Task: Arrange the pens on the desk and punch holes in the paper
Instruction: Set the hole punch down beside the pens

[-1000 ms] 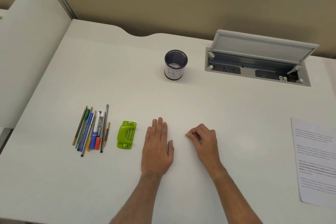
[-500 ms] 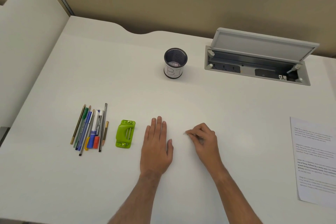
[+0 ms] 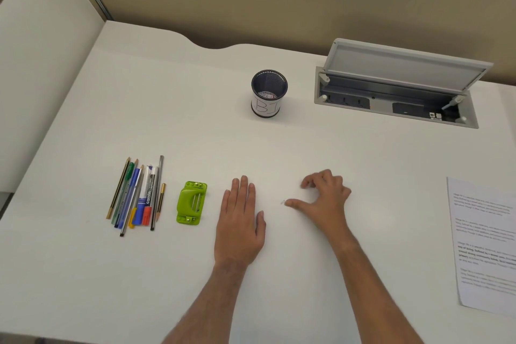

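Observation:
Several pens and pencils (image 3: 138,196) lie side by side in a tight row at the left of the white desk (image 3: 195,131). Just right of them sits a green hole punch (image 3: 191,203). A black mesh pen cup (image 3: 269,94) stands upright at the back centre, with only some white stuff at its bottom. A printed sheet of paper (image 3: 485,243) lies at the right edge, partly cut off. My left hand (image 3: 240,222) rests flat, palm down, right of the punch. My right hand (image 3: 325,198) hovers with thumb and fingers spread, holding nothing; a tiny white speck lies by the thumb tip.
An open grey cable hatch (image 3: 396,92) with its lid raised is sunk into the desk at the back right. A beige partition wall (image 3: 251,0) runs behind the desk. A curved white side panel (image 3: 42,50) stands at the left.
My right hand has opened from a pinched, closed pose, with fingers lifted and thumb spread. The left hand has stayed flat. The view shifted slightly.

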### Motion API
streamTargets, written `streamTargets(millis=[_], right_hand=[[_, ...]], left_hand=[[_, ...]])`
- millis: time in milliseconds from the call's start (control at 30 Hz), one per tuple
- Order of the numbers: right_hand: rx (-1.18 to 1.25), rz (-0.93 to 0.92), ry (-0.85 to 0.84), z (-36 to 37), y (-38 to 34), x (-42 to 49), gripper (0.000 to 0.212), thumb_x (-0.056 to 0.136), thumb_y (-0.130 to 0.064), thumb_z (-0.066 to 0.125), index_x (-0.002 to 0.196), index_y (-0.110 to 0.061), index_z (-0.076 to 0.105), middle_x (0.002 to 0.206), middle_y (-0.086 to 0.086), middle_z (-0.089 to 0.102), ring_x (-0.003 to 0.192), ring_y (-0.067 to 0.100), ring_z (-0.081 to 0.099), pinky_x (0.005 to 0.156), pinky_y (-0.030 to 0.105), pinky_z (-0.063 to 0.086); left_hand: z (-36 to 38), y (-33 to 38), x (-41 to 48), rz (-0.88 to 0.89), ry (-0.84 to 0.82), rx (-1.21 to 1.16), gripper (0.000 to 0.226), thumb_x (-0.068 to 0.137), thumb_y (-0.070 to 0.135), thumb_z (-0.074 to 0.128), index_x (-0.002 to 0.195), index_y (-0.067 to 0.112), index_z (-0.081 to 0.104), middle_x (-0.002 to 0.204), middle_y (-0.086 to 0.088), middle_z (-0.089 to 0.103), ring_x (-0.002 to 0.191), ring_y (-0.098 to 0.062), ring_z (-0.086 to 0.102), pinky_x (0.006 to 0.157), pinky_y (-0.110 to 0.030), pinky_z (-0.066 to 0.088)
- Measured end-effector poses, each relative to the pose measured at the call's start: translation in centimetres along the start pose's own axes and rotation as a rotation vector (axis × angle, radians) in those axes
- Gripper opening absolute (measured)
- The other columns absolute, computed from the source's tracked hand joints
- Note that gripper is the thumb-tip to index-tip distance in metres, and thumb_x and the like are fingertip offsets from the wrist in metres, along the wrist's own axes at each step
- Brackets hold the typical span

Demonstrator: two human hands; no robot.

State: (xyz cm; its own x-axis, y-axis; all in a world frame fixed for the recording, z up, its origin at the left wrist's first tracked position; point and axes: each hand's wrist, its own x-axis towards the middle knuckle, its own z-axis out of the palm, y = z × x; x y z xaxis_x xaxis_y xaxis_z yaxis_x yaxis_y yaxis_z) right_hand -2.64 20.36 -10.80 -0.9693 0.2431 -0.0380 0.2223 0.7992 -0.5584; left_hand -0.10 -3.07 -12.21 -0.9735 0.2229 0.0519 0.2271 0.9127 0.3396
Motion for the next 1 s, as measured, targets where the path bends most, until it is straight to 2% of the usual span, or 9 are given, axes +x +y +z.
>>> streamTargets(millis=[100,200,333,467,567,767,1000], right_hand=[[-0.014,-0.112,-0.102,-0.3,-0.8,2.2,0.059,0.054,-0.084,0.082,0.086,-0.038,0.062,0.094,-0.024,0.049,0.098,0.003,0.042,0.085,0.032,0.02],[0.032,-0.176,-0.16,-0.8,-0.8,1.8,0.046,0.063,-0.074,0.086,0.093,-0.041,0.071,0.097,-0.023,0.055,0.103,-0.001,0.049,0.096,0.038,0.029],[0.035,-0.172,-0.022,0.3,-0.4,-2.6,0.036,0.077,-0.064,0.083,0.108,-0.046,0.08,0.108,-0.024,0.055,0.101,0.007,0.053,0.097,0.032,0.028],[0.089,-0.084,0.047,2.2,-1.6,-4.4,0.034,0.083,-0.054,0.086,0.115,-0.05,0.08,0.112,-0.025,0.054,0.106,0.005,0.051,0.102,0.021,0.021],[0.134,-0.043,0.062,2.7,-2.4,-3.6,0.026,0.083,-0.053,0.087,0.108,-0.051,0.083,0.108,-0.025,0.056,0.107,0.001,0.052,0.103,0.018,0.018],[0.112,-0.072,0.114,3.1,-2.6,-3.3,0.008,0.087,-0.049,0.085,0.094,-0.044,0.085,0.097,-0.024,0.056,0.095,0.007,0.052,0.099,0.024,0.025],[0.088,-0.12,0.113,3.1,-2.6,-3.3,0.009,0.096,-0.045,0.075,0.088,-0.04,0.074,0.086,-0.025,0.058,0.09,0.006,0.054,0.093,0.03,0.03]], left_hand=[[-0.1,0.0,0.0,0.005,-0.002,0.002,0.071,0.106,0.032,0.044,0.171,0.007,0.03,0.183,-0.011,0.017,0.172,-0.026,0.01,0.138,-0.049,0.02],[-0.1,0.0,0.0,0.004,-0.006,-0.001,0.071,0.106,0.033,0.044,0.171,0.008,0.029,0.183,-0.01,0.015,0.172,-0.025,0.008,0.138,-0.049,0.02],[0.0,0.0,0.0,-0.001,-0.005,-0.001,0.071,0.106,0.033,0.044,0.171,0.008,0.029,0.183,-0.01,0.016,0.172,-0.026,0.009,0.137,-0.05,0.023],[-0.1,0.0,-0.1,0.0,-0.002,0.004,0.071,0.106,0.033,0.045,0.171,0.007,0.03,0.183,-0.011,0.017,0.171,-0.027,0.01,0.137,-0.051,0.024],[-0.1,0.0,-0.1,0.002,0.003,-0.003,0.07,0.106,0.032,0.045,0.17,0.007,0.03,0.183,-0.011,0.018,0.171,-0.027,0.011,0.137,-0.05,0.024],[0.0,0.0,0.0,0.001,0.001,0.003,0.07,0.107,0.032,0.045,0.171,0.007,0.03,0.183,-0.01,0.017,0.172,-0.026,0.01,0.137,-0.05,0.022],[-0.1,0.0,-0.1,-0.004,-0.001,-0.002,0.07,0.107,0.033,0.044,0.171,0.008,0.028,0.183,-0.009,0.016,0.172,-0.025,0.008,0.139,-0.048,0.019]])
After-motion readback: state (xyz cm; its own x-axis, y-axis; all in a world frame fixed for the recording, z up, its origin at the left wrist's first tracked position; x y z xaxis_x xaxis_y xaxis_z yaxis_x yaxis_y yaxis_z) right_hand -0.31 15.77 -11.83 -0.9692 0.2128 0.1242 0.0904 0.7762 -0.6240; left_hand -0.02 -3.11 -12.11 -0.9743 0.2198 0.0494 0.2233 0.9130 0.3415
